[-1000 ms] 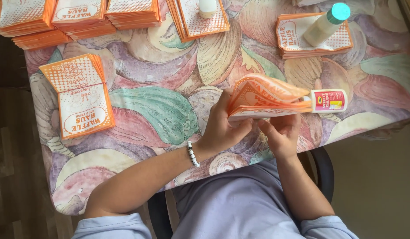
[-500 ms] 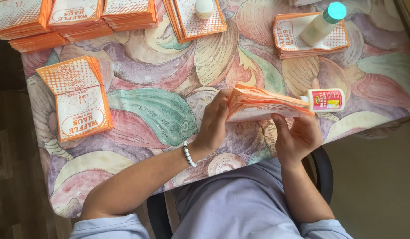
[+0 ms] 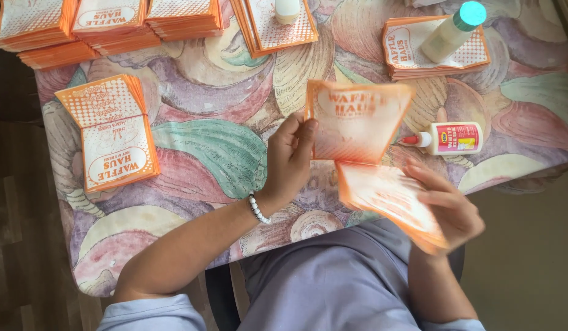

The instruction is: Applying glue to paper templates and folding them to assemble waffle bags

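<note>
Hands work near the middle of a table covered by a cloth patterned with pastel shells [image 3: 198, 147]. The left hand [image 3: 290, 162], a white bead bracelet [image 3: 257, 209] at its wrist, pinches the left edge of an orange-and-white printed paper sleeve [image 3: 357, 119] between thumb and curled fingers, holding it upright and fanned open above the tabletop. The right hand [image 3: 446, 208] holds a small stack of the same orange paper sleeves [image 3: 388, 199] near the table's near edge, over the lap; its fingers lie spread along the top of the stack, though motion blur makes the exact grip hard to tell. The raised sleeve's lower edge sits just above the far end of that stack.

Just right of the raised sleeve a small white glue bottle with a red tip [image 3: 449, 138] lies on its side. Farther off, at the far right, a taller white bottle with a teal cap [image 3: 452, 30] rests on a pile of flat orange sleeves [image 3: 406, 52]. On the left, another pile of unfolded orange sleeves [image 3: 112, 135] lies well apart from the hands. Several more orange stacks [image 3: 112, 24] line the far edge, one of them bearing a white rounded object [image 3: 287, 9] that is partly cut off.
</note>
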